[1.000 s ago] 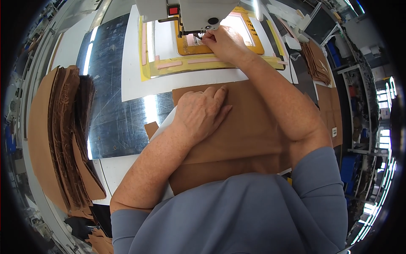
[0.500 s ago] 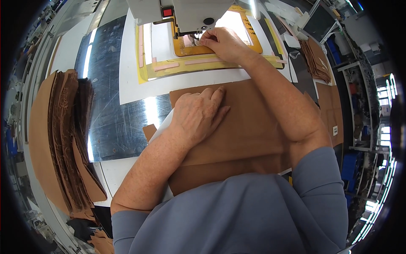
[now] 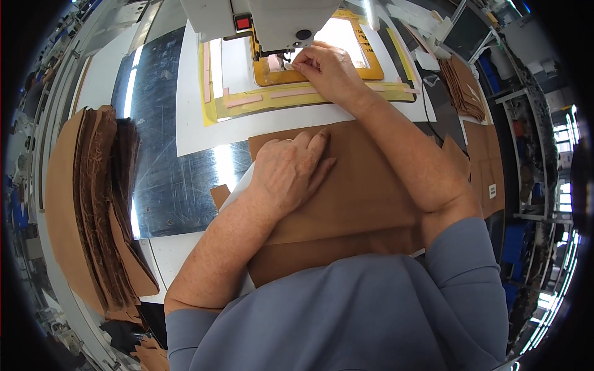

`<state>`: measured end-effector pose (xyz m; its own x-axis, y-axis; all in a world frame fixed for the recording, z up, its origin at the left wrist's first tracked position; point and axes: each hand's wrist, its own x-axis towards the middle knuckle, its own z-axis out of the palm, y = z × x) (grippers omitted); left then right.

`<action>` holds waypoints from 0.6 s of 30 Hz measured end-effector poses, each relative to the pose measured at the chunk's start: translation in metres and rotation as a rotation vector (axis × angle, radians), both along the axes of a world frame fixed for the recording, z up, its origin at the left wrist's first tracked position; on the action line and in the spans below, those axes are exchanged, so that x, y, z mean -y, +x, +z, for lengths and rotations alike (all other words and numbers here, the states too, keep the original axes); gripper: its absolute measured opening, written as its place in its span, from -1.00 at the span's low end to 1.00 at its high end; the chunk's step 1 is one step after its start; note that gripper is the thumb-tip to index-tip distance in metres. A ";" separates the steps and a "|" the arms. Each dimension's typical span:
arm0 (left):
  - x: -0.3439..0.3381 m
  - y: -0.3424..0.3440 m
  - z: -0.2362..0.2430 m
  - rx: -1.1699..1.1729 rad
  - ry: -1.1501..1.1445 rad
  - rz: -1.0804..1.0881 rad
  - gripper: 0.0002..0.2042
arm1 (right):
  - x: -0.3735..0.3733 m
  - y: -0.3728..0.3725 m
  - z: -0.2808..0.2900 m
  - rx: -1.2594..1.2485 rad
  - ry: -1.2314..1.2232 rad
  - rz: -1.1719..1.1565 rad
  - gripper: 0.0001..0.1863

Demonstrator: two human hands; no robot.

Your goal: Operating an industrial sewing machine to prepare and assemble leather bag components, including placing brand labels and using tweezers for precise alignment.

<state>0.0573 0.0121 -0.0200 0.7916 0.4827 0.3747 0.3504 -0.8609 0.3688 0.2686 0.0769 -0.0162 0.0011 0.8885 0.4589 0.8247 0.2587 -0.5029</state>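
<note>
Since the earlier frame, the right hand (image 3: 328,68) has edged a little further in beneath the white sewing machine head (image 3: 266,21), while the left hand (image 3: 291,170) has kept its place. Fingertips of the right hand are pinched on a small pale piece (image 3: 291,63) lying just beside the needle area, inside the yellow frame template (image 3: 309,77). Open and flat, palm down, the left hand presses on the large brown leather panel (image 3: 365,191), which lies on the counter (image 3: 167,136) directly in front of the person, its far edge overlapping the white sheet (image 3: 198,133) under the template. Pinkish strips (image 3: 253,99) are stuck along the template's near side. Over on the left of the counter sits a stack of brown leather pieces (image 3: 99,204), with more brown pieces (image 3: 461,86) piled at the far right.
</note>
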 end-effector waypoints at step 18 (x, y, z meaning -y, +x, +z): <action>0.001 0.001 0.002 -0.004 0.025 0.012 -0.57 | -0.011 -0.003 0.016 -0.092 -0.291 -0.177 -0.69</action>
